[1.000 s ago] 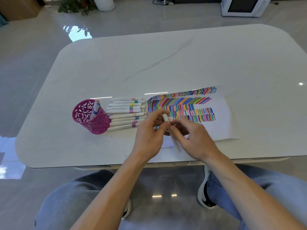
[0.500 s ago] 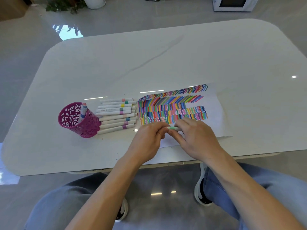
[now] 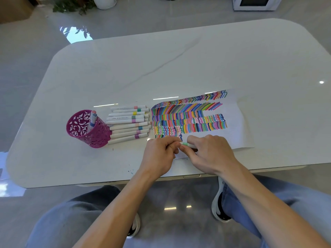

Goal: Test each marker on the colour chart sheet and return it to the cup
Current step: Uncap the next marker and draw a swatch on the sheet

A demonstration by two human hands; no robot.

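A green-banded marker (image 3: pixel 187 144) is pinched at either end by the left hand (image 3: pixel 159 154) and right hand (image 3: pixel 209 154) over the chart sheet (image 3: pixel 238 126); a jerked cap could smear ink.

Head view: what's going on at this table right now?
A seated person holds one white marker with a green band between both hands, left hand and right hand, over the near edge of the colour chart sheet. Whether they are capping or uncapping it cannot be told. A row of markers lies beside the pink cup, which already holds a couple.
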